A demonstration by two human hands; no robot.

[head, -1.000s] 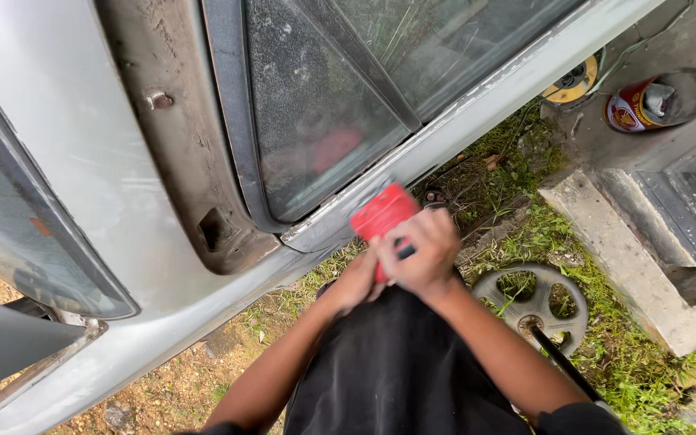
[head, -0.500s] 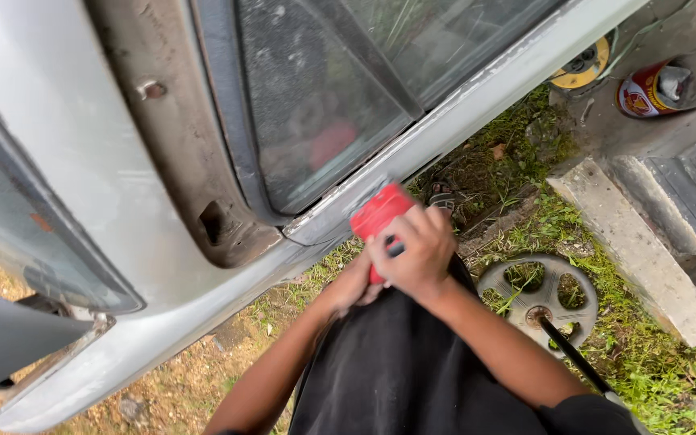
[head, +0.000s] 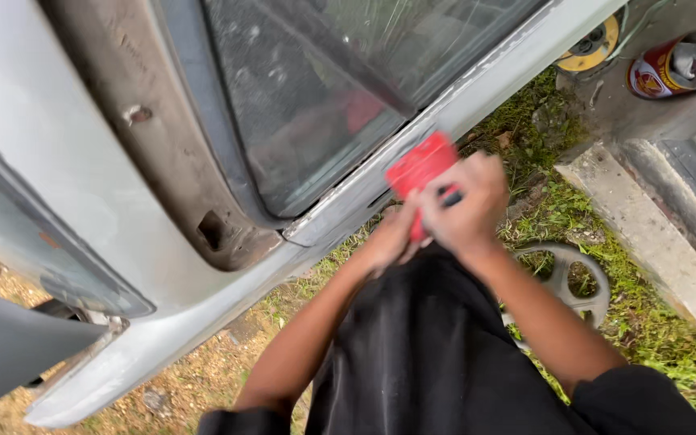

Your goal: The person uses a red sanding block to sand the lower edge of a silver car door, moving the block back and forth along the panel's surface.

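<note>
My right hand point(head: 467, 208) grips a red block-shaped tool point(head: 419, 171) with a dark handle, its upper end pressed against the lower edge of a grey car door point(head: 348, 201) just below the window glass point(head: 308, 105). My left hand point(head: 388, 240) is closed under the red tool from the left, touching its lower part. Both forearms reach forward over my black clothing point(head: 428, 354).
The door frame has a dull sanded strip point(head: 179, 185) with a small hole. On the grassy ground lie a grey steering wheel point(head: 565, 278), a concrete slab point(head: 646, 234), a red can point(head: 662, 72) and a yellow round object point(head: 586, 48).
The view has shifted slightly; my hands and the red tool have stayed against the lower door edge, sliding a little to the right along it.
</note>
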